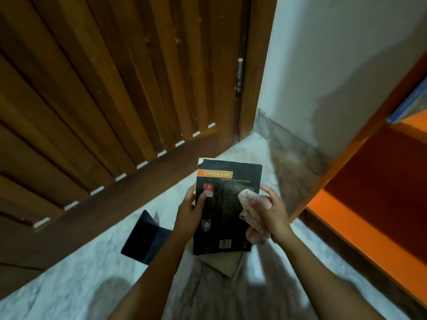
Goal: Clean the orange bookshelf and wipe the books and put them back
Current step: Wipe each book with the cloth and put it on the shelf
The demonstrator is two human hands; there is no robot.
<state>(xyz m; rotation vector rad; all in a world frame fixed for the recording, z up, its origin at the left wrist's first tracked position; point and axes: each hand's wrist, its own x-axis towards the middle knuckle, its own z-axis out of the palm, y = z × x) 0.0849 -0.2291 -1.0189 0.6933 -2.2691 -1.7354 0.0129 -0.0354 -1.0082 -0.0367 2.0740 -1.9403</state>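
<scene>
The black book (228,206) carries an orange band (215,173) near the far edge of its cover, and the pale letters on it read "CYBER LAW", though blur softens the first word. A thin line of small type runs just right of the band, too small to read. Below it, a block of fine print fills the right part of the cover, also unreadable. A barcode (225,244) sits near the near edge; its digits cannot be made out. No other text can be read.
</scene>
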